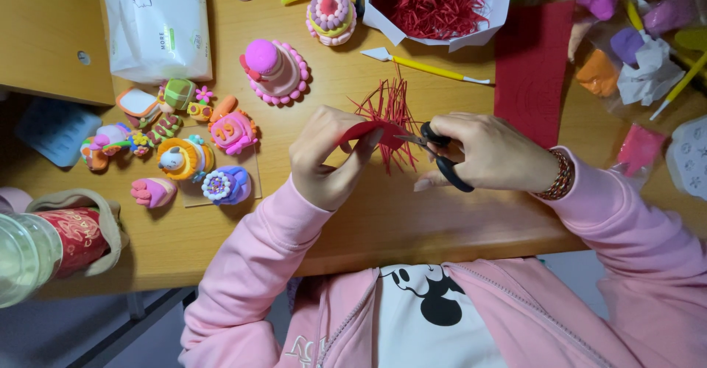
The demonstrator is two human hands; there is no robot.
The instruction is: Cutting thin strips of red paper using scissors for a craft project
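Observation:
My left hand (pixel 324 154) pinches a small red paper piece (pixel 368 130) above the wooden table (pixel 383 213). Thin red strips (pixel 390 107) fan out from the paper's far edge. My right hand (pixel 493 151) grips black-handled scissors (pixel 442 154), whose blades meet the paper from the right. Both hands are close together, just in front of my pink sweatshirt sleeves.
Several colourful clay figures (pixel 184 143) sit at the left, with a pink clay cake (pixel 276 70) behind them. A white box of red paper shreds (pixel 434 0) stands at the back. A red sheet (pixel 532 66), a yellow modelling tool (pixel 434 66), clay bags (pixel 633 37), a wipes pack (pixel 158 22) and a bottle (pixel 44 250) are around.

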